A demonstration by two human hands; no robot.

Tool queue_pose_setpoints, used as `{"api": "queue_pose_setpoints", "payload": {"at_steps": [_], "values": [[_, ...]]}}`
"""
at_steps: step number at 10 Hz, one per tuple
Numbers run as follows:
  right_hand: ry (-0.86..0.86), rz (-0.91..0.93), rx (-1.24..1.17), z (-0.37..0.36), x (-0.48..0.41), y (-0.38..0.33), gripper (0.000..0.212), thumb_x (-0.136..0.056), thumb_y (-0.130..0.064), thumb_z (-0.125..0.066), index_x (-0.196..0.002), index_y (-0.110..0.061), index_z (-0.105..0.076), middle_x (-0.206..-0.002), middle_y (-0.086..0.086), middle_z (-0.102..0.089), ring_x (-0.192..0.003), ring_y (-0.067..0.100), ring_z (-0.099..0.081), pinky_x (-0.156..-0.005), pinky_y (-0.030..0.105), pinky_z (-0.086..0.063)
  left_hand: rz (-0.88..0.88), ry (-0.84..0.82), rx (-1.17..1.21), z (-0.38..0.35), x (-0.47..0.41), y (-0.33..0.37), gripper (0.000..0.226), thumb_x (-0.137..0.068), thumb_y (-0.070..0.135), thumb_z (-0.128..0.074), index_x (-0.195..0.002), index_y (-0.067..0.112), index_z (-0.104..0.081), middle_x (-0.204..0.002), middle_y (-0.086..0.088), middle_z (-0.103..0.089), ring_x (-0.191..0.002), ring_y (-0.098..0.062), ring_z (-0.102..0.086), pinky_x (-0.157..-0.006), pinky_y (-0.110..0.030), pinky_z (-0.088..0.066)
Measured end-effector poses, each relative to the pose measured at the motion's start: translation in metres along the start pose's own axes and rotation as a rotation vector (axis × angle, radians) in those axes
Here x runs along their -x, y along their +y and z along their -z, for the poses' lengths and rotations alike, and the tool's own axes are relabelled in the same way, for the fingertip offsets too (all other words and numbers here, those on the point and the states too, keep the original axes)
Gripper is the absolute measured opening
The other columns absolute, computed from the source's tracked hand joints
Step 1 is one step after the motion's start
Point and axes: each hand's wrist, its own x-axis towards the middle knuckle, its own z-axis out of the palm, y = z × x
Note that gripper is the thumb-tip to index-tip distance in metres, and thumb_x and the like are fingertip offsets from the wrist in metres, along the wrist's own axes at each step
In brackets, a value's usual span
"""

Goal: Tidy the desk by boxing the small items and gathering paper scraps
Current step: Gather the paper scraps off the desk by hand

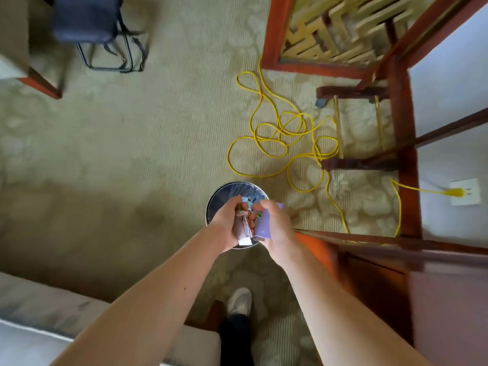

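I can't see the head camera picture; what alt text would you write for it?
Seen from above, a person's left hand and right hand hold bunched paper scraps, one piece purple, over a round lined waste bin on a patterned carpet. A yellow cable lies in loose loops beyond it and runs to a wall socket on the right.

No legible writing in sight. The paper scraps held over the bin show colour patches only; print too blurred.
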Motion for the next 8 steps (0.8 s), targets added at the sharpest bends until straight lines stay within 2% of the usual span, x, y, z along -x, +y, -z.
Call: {"api": "queue_pose_setpoints", "payload": {"at_steps": [1, 2, 3, 4, 5, 6, 7, 8], "values": [[0.015, -0.026, 0.053, -0.004, -0.04, 0.022, 0.025, -0.089, -0.028, -0.055, -0.084, -0.007, -0.067, -0.083, 0.016, -0.069, -0.078, 0.032, -0.066, -0.079, 0.043, -0.053, 0.013, 0.046, 0.042, 0.02, -0.044, -0.003, 0.043, -0.1, 0.034, -0.043, -0.062, 0.015, -0.044, -0.059, -0.007, -0.056, -0.039, -0.017, -0.051, -0.044, -0.019, -0.046], [0.006, -0.07, 0.122, -0.011, -0.074, 0.036, 0.05, -0.074, -0.043, -0.055, -0.102, -0.005, -0.071, -0.097, 0.02, -0.071, -0.089, 0.036, -0.068, -0.086, 0.045, -0.053, 0.029, 0.068, 0.124, 0.036, -0.076, -0.002, 0.044, -0.102, 0.037, -0.04, -0.067, 0.01, -0.047, -0.079, -0.015, -0.062, -0.04, -0.02, -0.057, -0.043, -0.027, -0.051], [0.004, -0.078, 0.186, -0.014, -0.109, 0.052, 0.043, -0.081, -0.042, -0.052, -0.101, -0.01, -0.072, -0.101, 0.018, -0.072, -0.093, 0.037, -0.068, -0.088, 0.048, -0.053, 0.051, 0.099, 0.139, 0.053, -0.107, 0.001, 0.048, -0.102, 0.042, -0.039, -0.072, 0.008, -0.053, -0.088, -0.017, -0.064, -0.057, -0.025, -0.062, -0.044, -0.029, -0.054], [0.004, -0.082, 0.212, -0.017, -0.134, 0.062, 0.039, -0.087, -0.04, -0.051, -0.103, -0.011, -0.071, -0.104, 0.018, -0.072, -0.097, 0.038, -0.068, -0.093, 0.054, -0.052, 0.053, 0.081, 0.092, 0.067, -0.134, 0.003, 0.049, -0.101, 0.047, -0.036, -0.082, 0.008, -0.058, -0.105, -0.017, -0.065, -0.074, -0.027, -0.062, -0.066, -0.038, -0.059], [-0.023, -0.104, 0.187, -0.021, -0.154, 0.073, 0.044, -0.079, -0.047, -0.057, -0.102, -0.012, -0.071, -0.098, 0.009, -0.075, -0.101, 0.035, -0.068, -0.09, 0.042, -0.056, 0.077, 0.023, 0.202, 0.077, -0.149, 0.003, 0.055, -0.099, 0.056, -0.032, -0.085, 0.008, -0.056, -0.09, -0.02, -0.068, -0.081, -0.025, -0.059, -0.075, -0.038, -0.051], [-0.031, -0.137, 0.102, -0.015, -0.163, 0.078, 0.037, -0.087, -0.047, -0.056, -0.093, -0.013, -0.07, -0.075, -0.002, -0.075, -0.091, 0.027, -0.067, -0.079, 0.025, -0.056, 0.063, -0.008, 0.218, 0.082, -0.158, -0.001, 0.075, -0.093, 0.07, -0.026, -0.091, 0.004, -0.063, -0.093, -0.017, -0.071, -0.09, -0.026, -0.064, -0.08, -0.042, -0.05], [-0.083, -0.157, 0.048, -0.004, -0.171, 0.082, 0.045, -0.089, -0.056, -0.05, -0.111, -0.021, -0.068, -0.109, 0.003, -0.072, -0.104, 0.022, -0.066, -0.098, 0.044, -0.047, 0.069, -0.009, 0.196, 0.087, -0.165, -0.004, 0.087, -0.086, 0.078, -0.028, -0.117, 0.004, -0.062, -0.112, -0.012, -0.068, -0.092, -0.026, -0.069, -0.085, -0.044, -0.052], [-0.131, -0.211, 0.009, -0.003, -0.173, 0.079, 0.063, -0.084, -0.07, -0.046, -0.131, -0.03, -0.059, -0.149, -0.001, -0.045, -0.14, 0.023, -0.036, -0.115, 0.059, -0.019, 0.132, 0.043, 0.394, 0.085, -0.155, 0.0, 0.092, -0.084, 0.082, -0.021, -0.139, 0.014, -0.048, -0.135, -0.001, -0.053, -0.122, -0.023, -0.052, -0.11, -0.045, -0.032]]}}
